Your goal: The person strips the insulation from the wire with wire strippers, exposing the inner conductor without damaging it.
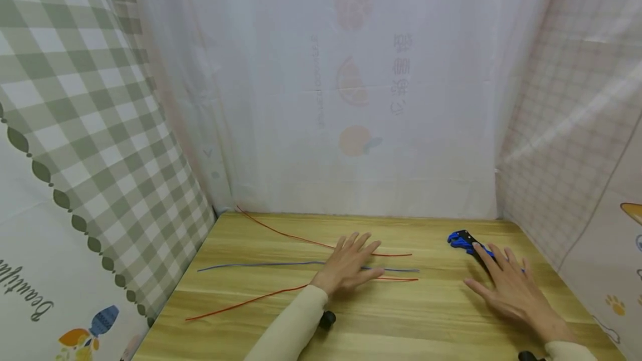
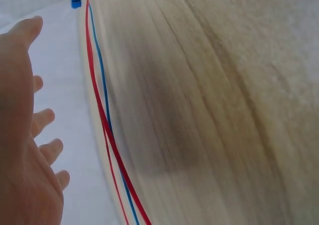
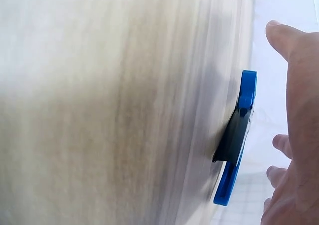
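Cream sleeve point(image 1: 293, 322) behind it, the left hand point(image 1: 347, 266) is spread wide with its fingers extended, holding nothing. It hovers over three wires; the left wrist view shows a gap between palm and tabletop. The right hand point(image 1: 514, 288) is likewise spread and holds nothing — it hangs above the handle end of a blue-and-black tool point(image 1: 461, 239), whose head points away to the left. The right wrist view shows the tool lying on the wood, apart from the fingers.

Under the left hand, an upper red wire point(image 1: 288, 235), a blue wire point(image 1: 271, 264) and a lower red wire point(image 1: 266, 295) run roughly crosswise, their right ends close together, their left ends fanned apart. Farther out come the wood-grained table point(image 1: 426, 316), a pale printed sheet point(image 1: 281, 144) behind it and a green-checked cloth point(image 1: 100, 82) on the left.
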Demonstrator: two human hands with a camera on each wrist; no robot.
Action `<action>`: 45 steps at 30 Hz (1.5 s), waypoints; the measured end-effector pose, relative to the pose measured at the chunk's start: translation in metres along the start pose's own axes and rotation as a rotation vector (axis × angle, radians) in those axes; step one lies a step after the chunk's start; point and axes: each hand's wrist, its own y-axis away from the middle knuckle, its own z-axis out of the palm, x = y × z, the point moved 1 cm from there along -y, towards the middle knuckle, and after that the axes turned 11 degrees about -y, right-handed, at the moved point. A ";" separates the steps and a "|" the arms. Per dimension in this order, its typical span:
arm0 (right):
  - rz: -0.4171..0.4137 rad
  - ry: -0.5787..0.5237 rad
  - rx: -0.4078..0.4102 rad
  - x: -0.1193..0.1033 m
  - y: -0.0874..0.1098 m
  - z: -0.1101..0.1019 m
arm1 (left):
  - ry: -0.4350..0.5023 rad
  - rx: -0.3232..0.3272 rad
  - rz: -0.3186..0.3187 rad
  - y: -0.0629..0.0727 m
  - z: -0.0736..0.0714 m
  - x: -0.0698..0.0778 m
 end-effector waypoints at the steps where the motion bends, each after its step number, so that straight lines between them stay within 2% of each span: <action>1: 0.000 0.006 0.000 0.001 -0.001 -0.001 | 0.003 -0.001 0.000 -0.001 0.000 0.000; 6: 0.020 0.020 -0.021 0.007 -0.006 -0.004 | -0.010 0.005 0.000 -0.007 0.002 0.001; 13: 0.067 -0.021 -0.059 0.015 -0.010 -0.007 | -0.054 0.028 -0.007 -0.018 0.010 0.001; 27: 0.130 -0.059 -0.100 0.030 -0.015 -0.015 | -0.015 0.047 -0.005 -0.036 0.019 0.005; 34: 0.138 -0.088 -0.089 0.033 -0.016 -0.017 | 0.038 0.116 0.003 -0.046 0.025 0.010; 40: 0.140 -0.124 -0.049 0.039 -0.018 -0.018 | 0.130 0.118 -0.024 -0.054 0.036 0.014; 45: 0.163 -0.170 -0.048 0.043 -0.018 -0.018 | 0.160 0.123 -0.043 -0.056 0.039 0.016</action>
